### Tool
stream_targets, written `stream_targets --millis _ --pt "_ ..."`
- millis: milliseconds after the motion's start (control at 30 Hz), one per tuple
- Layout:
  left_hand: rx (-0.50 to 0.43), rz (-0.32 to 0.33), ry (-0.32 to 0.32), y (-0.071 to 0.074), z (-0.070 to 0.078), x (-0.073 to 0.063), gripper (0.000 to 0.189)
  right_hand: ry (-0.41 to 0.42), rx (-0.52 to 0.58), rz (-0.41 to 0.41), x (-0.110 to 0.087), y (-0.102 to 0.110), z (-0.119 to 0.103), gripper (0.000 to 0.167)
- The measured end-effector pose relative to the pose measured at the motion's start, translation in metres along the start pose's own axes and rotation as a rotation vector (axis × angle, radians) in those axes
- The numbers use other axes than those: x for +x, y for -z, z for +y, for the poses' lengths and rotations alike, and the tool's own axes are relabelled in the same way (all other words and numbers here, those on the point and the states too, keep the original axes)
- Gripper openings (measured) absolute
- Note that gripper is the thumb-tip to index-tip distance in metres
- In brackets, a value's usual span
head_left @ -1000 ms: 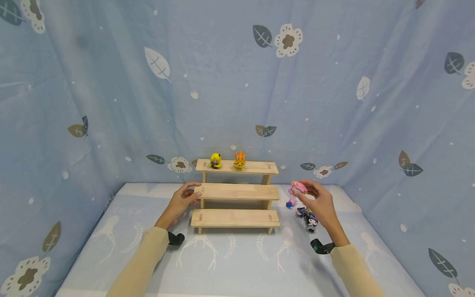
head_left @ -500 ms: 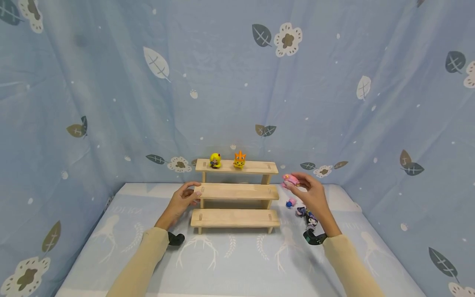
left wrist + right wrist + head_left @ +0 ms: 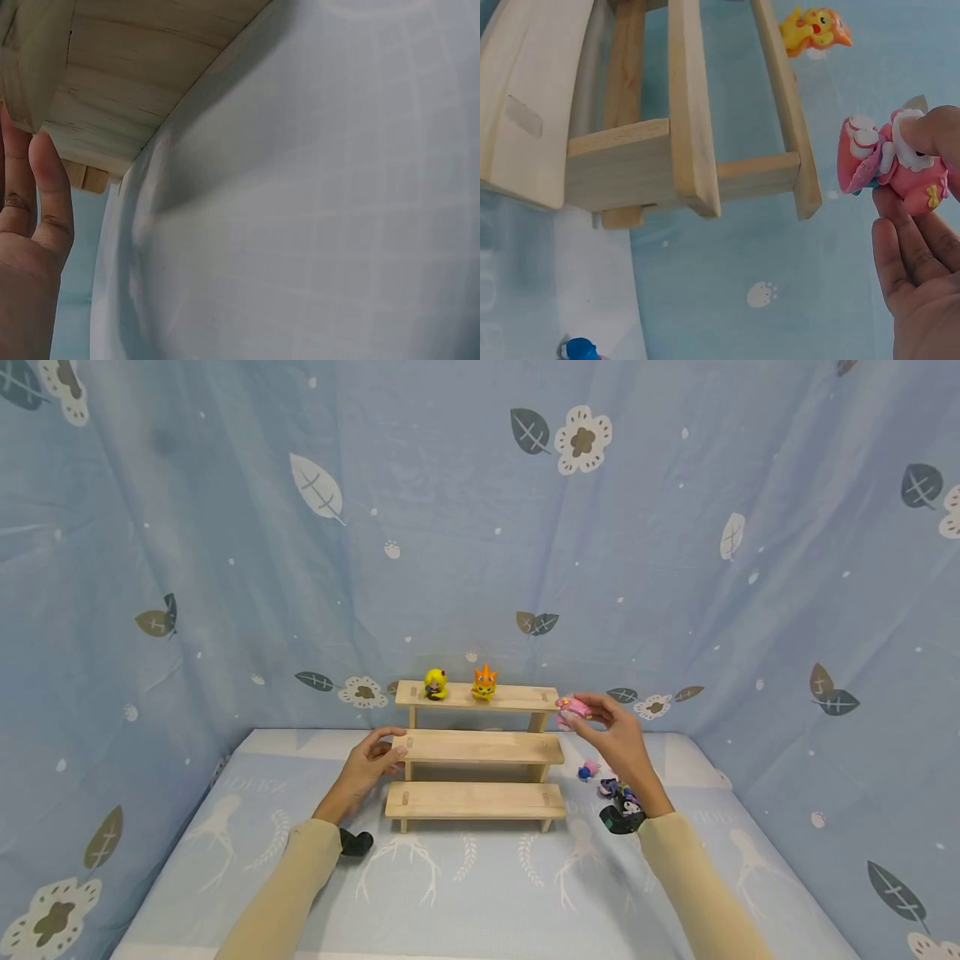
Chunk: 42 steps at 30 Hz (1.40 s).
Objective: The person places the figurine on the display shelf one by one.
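Note:
My right hand (image 3: 611, 739) pinches a pink toy figurine (image 3: 915, 165) with white trim and a small yellow bow, between thumb and fingers. It is in the air just beside the right end of the top tier. My left hand (image 3: 369, 766) grips the left end of the middle tier of a three-step wooden display stand (image 3: 480, 747). In the left wrist view two fingertips (image 3: 49, 154) reach the stand's wooden edge. On the top tier stand a yellow-haired figurine (image 3: 436, 685) and an orange, spiky-topped yellow figurine (image 3: 484, 683).
A small pink and blue figurine (image 3: 588, 770) lies on the table right of the stand. Several dark purple and black figurines (image 3: 611, 788) lie nearer, partly behind my right wrist. Patterned blue cloth (image 3: 480, 527) hangs behind the table (image 3: 480, 893).
My right hand has moved left and slightly up with the pink figurine, from over the loose figurines to the top tier's right end. My left hand has stayed put.

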State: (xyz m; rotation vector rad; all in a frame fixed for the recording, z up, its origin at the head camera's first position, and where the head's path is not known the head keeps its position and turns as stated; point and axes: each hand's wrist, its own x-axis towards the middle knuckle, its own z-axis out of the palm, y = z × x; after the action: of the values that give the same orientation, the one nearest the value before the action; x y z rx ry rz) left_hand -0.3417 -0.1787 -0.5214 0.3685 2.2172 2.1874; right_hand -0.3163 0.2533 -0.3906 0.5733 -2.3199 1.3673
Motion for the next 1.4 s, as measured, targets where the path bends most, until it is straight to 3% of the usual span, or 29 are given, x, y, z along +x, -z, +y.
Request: stream_targets --millis 267,533,767,1100,1400 --pt "0.026 0.022 -0.012 0.002 0.000 -0.001 0.051 0.006 0.045 -0.019 0.017 -0.010 -0.002 0.044" --pt "0.004 0.009 -0.005 0.003 0.000 0.000 0.049 0.124 0.067 -0.030 0.036 -0.026 -0.008 0.042" --pt "0.019 0.023 -0.021 0.002 0.005 -0.004 0.050 0.177 0.099 -0.061 0.049 -0.035 -0.007 0.041" --pt "0.024 0.031 -0.018 0.002 -0.001 -0.002 0.049 0.156 0.063 -0.121 0.064 -0.047 -0.007 0.039" --pt "0.023 0.032 -0.018 -0.002 -0.001 -0.002 0.048 0.124 0.095 -0.143 0.066 -0.047 -0.001 0.039"
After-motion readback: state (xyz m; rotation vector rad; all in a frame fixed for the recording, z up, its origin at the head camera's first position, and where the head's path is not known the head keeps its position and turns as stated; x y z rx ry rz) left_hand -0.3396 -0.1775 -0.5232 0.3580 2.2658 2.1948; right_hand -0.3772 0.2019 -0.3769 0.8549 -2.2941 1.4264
